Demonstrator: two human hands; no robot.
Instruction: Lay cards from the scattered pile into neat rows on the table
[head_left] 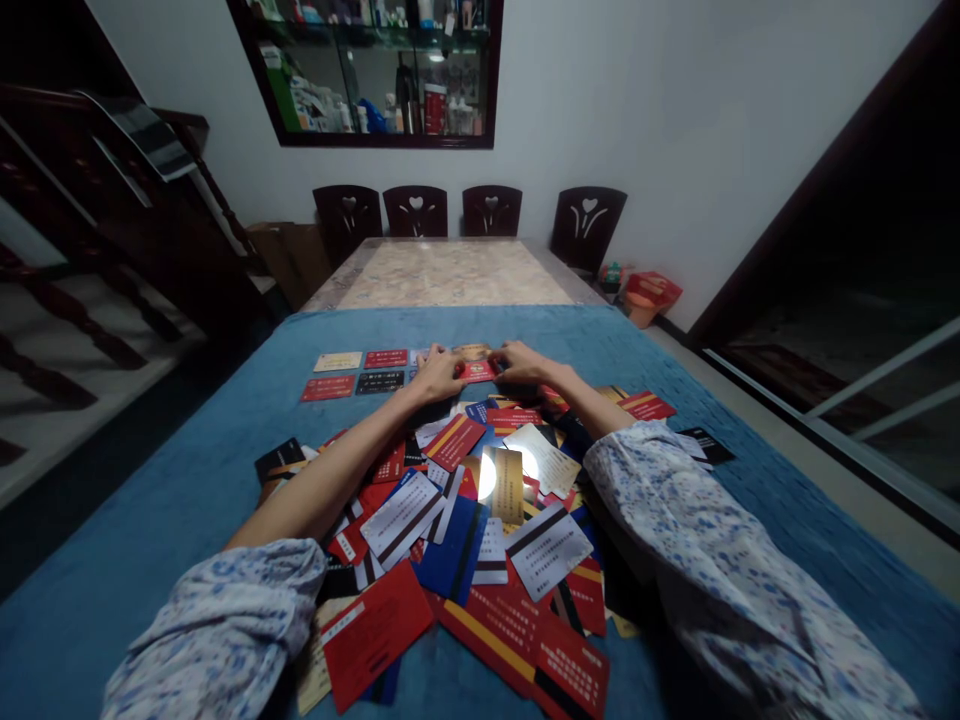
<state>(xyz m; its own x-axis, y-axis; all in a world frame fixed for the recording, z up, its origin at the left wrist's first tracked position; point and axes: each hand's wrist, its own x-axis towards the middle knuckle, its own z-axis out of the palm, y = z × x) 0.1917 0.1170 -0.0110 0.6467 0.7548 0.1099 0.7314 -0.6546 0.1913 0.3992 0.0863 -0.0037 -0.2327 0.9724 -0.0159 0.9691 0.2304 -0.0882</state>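
A small red card (478,372) lies between my two hands, beyond a big heap of cards. My left hand (437,375) is closed with its fingertips at the card's left edge. At the opposite edge are the curled fingers of my right hand (523,363). A gold-toned card (474,352) shows just behind the red one. Left of my left hand, cards lie flat in two neat rows, among them a cream card (337,362), a red card (328,387) and a black card (380,382). Red, blue, white and gold cards overlap in the heap, including a blue card (452,550).
A blue cloth (202,470) covers the near part of the table; its patterned top (457,272) shows beyond. Several dark chairs (491,210) stand at the far end. A black card (709,445) lies near the right edge of the heap.
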